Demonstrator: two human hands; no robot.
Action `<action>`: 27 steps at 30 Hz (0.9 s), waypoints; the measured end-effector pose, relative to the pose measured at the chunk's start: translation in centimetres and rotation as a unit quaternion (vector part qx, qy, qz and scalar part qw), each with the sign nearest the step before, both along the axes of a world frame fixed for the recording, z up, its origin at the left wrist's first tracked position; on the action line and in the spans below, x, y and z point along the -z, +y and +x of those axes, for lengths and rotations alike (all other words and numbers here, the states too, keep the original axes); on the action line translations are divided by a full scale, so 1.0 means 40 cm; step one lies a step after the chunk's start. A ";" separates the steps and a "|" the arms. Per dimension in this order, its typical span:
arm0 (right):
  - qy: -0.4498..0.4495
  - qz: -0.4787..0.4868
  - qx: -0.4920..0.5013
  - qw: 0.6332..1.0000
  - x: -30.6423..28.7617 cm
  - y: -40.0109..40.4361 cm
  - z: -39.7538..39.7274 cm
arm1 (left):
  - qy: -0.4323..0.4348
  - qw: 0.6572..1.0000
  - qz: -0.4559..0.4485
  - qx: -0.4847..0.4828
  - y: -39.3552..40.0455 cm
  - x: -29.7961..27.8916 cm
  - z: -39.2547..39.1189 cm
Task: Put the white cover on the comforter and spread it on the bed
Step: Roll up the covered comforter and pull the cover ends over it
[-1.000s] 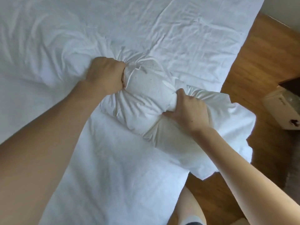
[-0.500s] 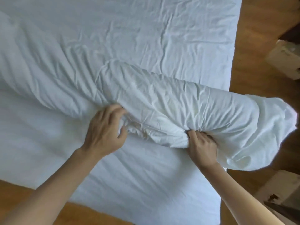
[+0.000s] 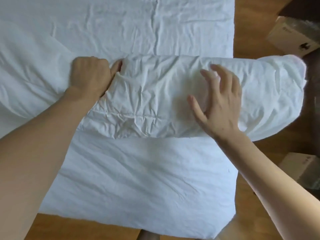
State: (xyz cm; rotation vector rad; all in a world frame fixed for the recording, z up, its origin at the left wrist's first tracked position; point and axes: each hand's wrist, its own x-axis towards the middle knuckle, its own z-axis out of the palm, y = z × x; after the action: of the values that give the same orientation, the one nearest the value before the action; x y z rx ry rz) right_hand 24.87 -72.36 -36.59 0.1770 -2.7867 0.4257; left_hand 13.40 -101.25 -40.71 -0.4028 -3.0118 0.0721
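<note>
Right hand (image 3: 220, 104) is letting go of the roll (image 3: 173, 97) mid-frame, fingers now spread open over it, while left hand (image 3: 90, 73) is still gripping bunched cover, so rolling is continuing.

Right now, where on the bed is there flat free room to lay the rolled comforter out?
Free: the sheet between the roll and the bed's near edge, and the stretch beyond it. Crowded: the middle band, where the left hand grips and the right hand rests.

Soft, even daylight, fairly bright, slightly cool cast on white bedding (image 3: 138, 179). Gentle shadows under the rolled comforter (image 3: 155, 101) and forearms. No glare. Right hand (image 3: 220, 108) motion-blurred; mild softness overall. Wide-angle bending at edges, corners dimmer.
</note>
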 end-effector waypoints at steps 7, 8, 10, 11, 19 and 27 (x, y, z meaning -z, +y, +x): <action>-0.150 0.101 0.031 0.983 0.056 -0.045 -0.124 | 0.067 0.994 0.063 -0.061 -0.047 0.038 0.206; -0.115 0.099 0.030 0.988 0.071 -0.036 -0.081 | 0.080 0.992 0.079 -0.059 -0.052 0.047 0.240; -0.051 0.072 0.026 0.996 0.101 -0.027 0.025 | 0.099 0.988 0.109 -0.051 -0.067 0.063 0.309; -0.040 0.056 0.015 0.998 0.117 -0.027 0.085 | 0.100 0.987 0.118 -0.051 -0.076 0.066 0.346; 0.021 0.008 0.007 1.000 0.191 -0.091 0.359 | 0.097 0.988 0.114 -0.045 -0.130 0.087 0.529; -0.082 0.010 0.053 0.995 0.098 -0.104 0.322 | -0.097 0.993 0.031 -0.060 -0.112 -0.066 0.529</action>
State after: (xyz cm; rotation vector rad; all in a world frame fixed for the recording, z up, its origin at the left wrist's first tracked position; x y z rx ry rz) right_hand 37.75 -76.50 -40.50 -0.0031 -2.9440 0.4026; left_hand 34.58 -105.73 -38.07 -0.2341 -3.2172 -0.0544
